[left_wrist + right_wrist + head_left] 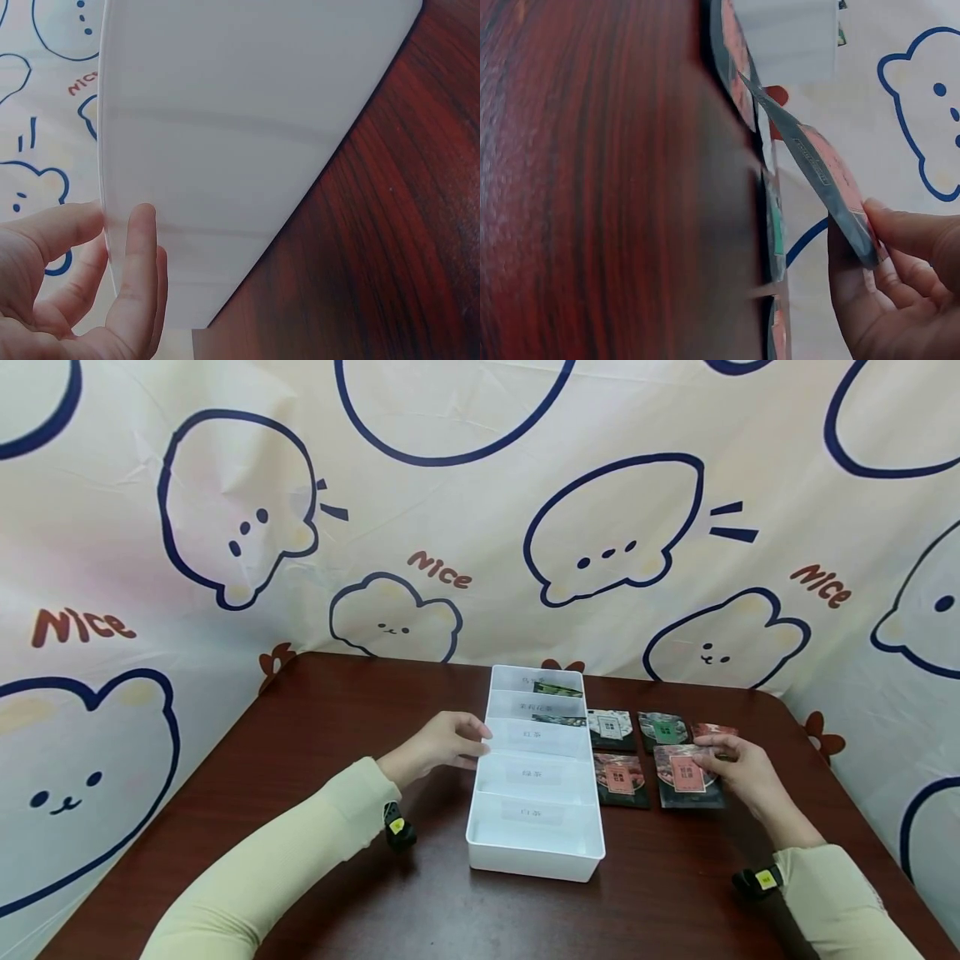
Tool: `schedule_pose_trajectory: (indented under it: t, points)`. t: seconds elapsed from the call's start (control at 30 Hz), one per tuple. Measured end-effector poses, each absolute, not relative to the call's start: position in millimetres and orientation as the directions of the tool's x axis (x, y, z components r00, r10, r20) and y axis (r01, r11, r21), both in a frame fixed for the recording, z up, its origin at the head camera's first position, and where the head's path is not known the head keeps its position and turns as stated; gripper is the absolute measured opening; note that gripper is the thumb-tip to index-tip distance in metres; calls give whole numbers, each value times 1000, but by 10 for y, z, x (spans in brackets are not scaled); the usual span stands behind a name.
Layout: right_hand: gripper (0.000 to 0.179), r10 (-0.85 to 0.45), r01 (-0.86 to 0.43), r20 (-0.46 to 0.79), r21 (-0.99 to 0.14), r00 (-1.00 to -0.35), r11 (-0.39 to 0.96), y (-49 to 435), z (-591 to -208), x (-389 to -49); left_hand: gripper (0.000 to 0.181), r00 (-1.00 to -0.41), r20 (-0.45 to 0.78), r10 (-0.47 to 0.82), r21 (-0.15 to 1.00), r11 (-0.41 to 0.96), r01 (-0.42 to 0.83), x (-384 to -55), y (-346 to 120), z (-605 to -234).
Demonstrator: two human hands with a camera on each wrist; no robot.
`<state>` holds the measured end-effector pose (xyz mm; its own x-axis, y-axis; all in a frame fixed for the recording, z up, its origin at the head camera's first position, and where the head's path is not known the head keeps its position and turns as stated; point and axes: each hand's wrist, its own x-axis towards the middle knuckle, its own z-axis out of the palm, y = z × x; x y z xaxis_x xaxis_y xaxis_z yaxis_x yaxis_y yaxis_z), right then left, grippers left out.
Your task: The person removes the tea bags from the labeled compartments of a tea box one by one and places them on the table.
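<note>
My left hand holds the left rim of a long white divided box; in the left wrist view, fingers lie against its outer wall and others touch the rim. Green-patterned tea packets stand in the two far compartments. My right hand pinches a dark tea packet with a pink label by its edge, between thumb and fingers. In the right wrist view this packet is tilted, lifted above the table.
Right of the box lie a white-labelled packet, a green-labelled packet, a red packet and another pink-labelled packet. The brown table meets a cartoon-printed curtain at the back and sides.
</note>
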<state>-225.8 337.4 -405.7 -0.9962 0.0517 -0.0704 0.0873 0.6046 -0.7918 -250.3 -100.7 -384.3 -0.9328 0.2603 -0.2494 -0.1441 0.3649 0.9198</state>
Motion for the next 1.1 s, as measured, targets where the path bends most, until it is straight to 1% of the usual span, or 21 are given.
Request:
schedule_pose_trajectory:
  t: [0.2, 0.43, 0.67, 0.77, 1.1]
  points:
    - [42, 49, 107, -100, -746, -994, 658, 3328, -4117, -2290, 20, -932, -247, 264, 922, 359, -142, -2501, -1000, -3834]
    - [35, 35, 93, -96, -705, -995, 703, 3300, -4162, -2318, 19, -932, -253, 258, 921, 360, -150, -2503, -1001, -3837]
    - [34, 47, 90, -85, -621, -995, 779, 3310, -4179, -2356, 19, -932, -246, 265, 923, 357, -142, -2509, -998, -3842]
    - [34, 56, 102, -94, -602, -994, 792, 3311, -4185, -2363, 19, -929, -247, 275, 925, 352, -142, -2507, -1000, -3833]
    - [39, 84, 154, -141, -614, -986, 774, 3291, -4210, -2371, 19, -931, -240, 277, 925, 357, -132, -2507, -1006, -3845]
